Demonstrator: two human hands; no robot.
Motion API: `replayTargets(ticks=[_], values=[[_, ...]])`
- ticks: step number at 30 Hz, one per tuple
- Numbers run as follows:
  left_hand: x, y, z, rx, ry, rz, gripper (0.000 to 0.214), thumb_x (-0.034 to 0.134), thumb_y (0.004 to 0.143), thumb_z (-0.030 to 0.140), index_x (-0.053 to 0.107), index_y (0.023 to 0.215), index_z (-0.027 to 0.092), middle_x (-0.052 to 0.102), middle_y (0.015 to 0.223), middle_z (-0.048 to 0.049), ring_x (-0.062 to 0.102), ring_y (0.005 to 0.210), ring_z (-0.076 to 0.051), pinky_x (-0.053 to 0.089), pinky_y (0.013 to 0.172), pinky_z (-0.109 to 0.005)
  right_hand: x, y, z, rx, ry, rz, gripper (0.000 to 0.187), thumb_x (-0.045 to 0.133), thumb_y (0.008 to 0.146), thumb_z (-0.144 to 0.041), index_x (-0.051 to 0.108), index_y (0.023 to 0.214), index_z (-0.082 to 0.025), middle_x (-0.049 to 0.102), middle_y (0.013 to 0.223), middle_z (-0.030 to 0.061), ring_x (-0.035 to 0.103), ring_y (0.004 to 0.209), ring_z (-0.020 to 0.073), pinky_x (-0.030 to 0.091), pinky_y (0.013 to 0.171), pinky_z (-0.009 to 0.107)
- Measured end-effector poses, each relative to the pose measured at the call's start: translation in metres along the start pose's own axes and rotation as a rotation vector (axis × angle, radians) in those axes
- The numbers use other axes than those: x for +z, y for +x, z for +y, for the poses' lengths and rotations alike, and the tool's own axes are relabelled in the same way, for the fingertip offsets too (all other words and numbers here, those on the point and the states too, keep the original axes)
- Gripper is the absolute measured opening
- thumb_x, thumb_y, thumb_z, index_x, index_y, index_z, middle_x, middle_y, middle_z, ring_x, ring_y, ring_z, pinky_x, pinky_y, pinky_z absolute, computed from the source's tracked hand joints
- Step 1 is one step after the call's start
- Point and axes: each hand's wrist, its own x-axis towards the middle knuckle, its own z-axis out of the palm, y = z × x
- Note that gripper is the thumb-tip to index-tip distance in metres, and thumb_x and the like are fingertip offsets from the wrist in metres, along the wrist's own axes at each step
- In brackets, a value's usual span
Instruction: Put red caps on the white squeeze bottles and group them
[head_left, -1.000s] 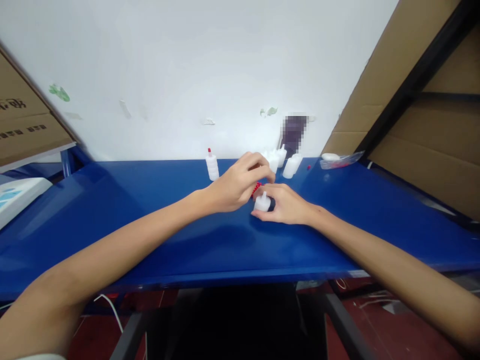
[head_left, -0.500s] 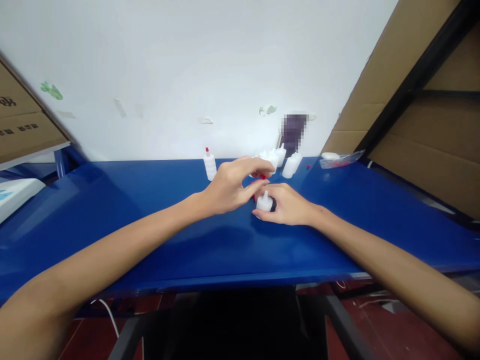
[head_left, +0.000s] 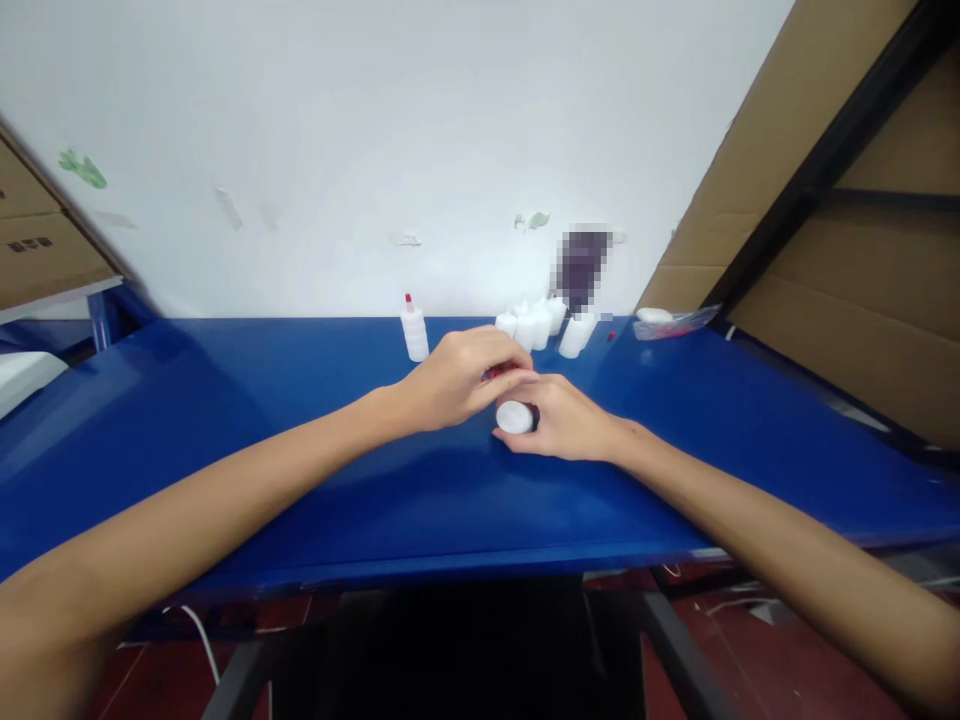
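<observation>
From my end, I'd have the right hand (head_left: 566, 420) hold the white bottle (head_left: 514, 416) with just enough pressure to steady it, since its wall looks soft and may dent. I'd let the left hand (head_left: 469, 372) work lightly, fingertips only, so the small red pieces (head_left: 493, 373) don't scatter.

The bottle sits near the middle of the desk (head_left: 360, 520), tilted so a round white end faces me. The right hand is wrapped about it, thumb on the near side, fingers behind. Its forearm slants in from the lower right.

The left forearm reaches in from the lower left, hand arched palm-down, thumb and fingers curled near the red pieces; I can't tell whether they pinch one. Both hands nearly meet.
</observation>
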Motion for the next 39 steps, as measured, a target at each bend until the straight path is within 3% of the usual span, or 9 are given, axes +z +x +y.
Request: replayTargets(ticks=[5,13,17,21,24,30,34,39], values=[[-0.002,0.005,0.010,0.074,-0.098,0.147,0.013,0.060,0.097,0.024,0.071,0.095,0.018,0.075,0.089,-0.0057,0.069,0.083,-0.015,0.056,0.075,-0.030,0.001,-0.001,0.004,0.034,-0.030,0.012,0.022,0.068,0.083,-0.035,0.060,0.074,-0.018,0.062,0.070,0.0005,0.054,0.062,0.0136,0.037,0.058,0.026],[0.004,-0.002,0.007,-0.069,-0.137,0.113,0.016,0.060,0.095,0.016,0.074,0.103,0.016,0.078,0.095,-0.0060,0.072,0.084,-0.014,0.059,0.075,-0.026,-0.002,-0.003,0.012,0.042,-0.019,0.027,0.036,0.074,0.081,-0.052,0.062,0.077,-0.018,0.065,0.072,0.0014,0.057,0.064,0.0154,0.039,0.061,0.028],[0.005,-0.004,0.005,-0.082,-0.139,0.128,0.013,0.062,0.095,0.018,0.073,0.101,0.015,0.077,0.092,-0.0053,0.072,0.080,-0.012,0.058,0.073,-0.024,-0.003,-0.004,0.014,-0.033,0.002,0.066,0.038,0.068,0.085,-0.055,0.065,0.095,-0.018,0.067,0.079,0.0025,0.058,0.066,0.0166,0.041,0.063,0.029],[0.007,-0.002,0.004,0.022,-0.075,0.183,0.009,0.066,0.094,0.021,0.073,0.098,0.016,0.073,0.089,-0.0055,0.068,0.079,-0.012,0.056,0.071,-0.025,-0.007,-0.006,0.015,-0.124,0.077,0.312,0.033,0.049,0.098,-0.049,0.059,0.102,-0.018,0.058,0.077,0.0008,0.050,0.063,0.0146,0.039,0.060,0.029],[0.009,-0.001,0.005,0.103,-0.001,0.204,0.008,0.065,0.094,0.023,0.071,0.096,0.017,0.069,0.085,-0.0041,0.065,0.077,-0.012,0.054,0.068,-0.025,-0.010,-0.007,0.011,-0.198,0.070,0.476,0.027,0.044,0.101,-0.044,0.054,0.096,-0.020,0.052,0.077,0.0004,0.048,0.065,0.0149,0.038,0.060,0.030],[0.010,-0.001,0.008,0.308,0.282,0.227,0.008,0.058,0.097,0.023,0.065,0.096,0.020,0.066,0.082,-0.0021,0.061,0.072,-0.012,0.049,0.062,-0.024,-0.008,-0.004,-0.005,-0.331,0.037,0.520,0.013,0.047,0.099,-0.027,0.051,0.088,-0.021,0.046,0.075,0.0001,0.046,0.067,0.0155,0.036,0.061,0.031],[0.012,-0.003,0.004,0.281,0.330,0.202,0.008,0.055,0.098,0.024,0.062,0.102,0.021,0.064,0.084,-0.0021,0.059,0.072,-0.013,0.049,0.063,-0.024,-0.009,-0.004,-0.011,-0.316,0.009,0.541,0.012,0.047,0.098,-0.019,0.048,0.086,-0.021,0.044,0.074,-0.0008,0.046,0.066,0.0141,0.035,0.060,0.030],[0.008,-0.019,-0.004,0.172,0.240,0.113,0.029,0.052,0.099,0.029,0.053,0.126,0.020,0.065,0.096,-0.0055,0.063,0.083,-0.015,0.054,0.068,-0.027,-0.016,-0.007,-0.003,-0.273,-0.026,0.537,0.012,0.048,0.098,-0.016,0.052,0.088,-0.020,0.050,0.073,-0.0012,0.047,0.063,0.0121,0.036,0.059,0.029]])
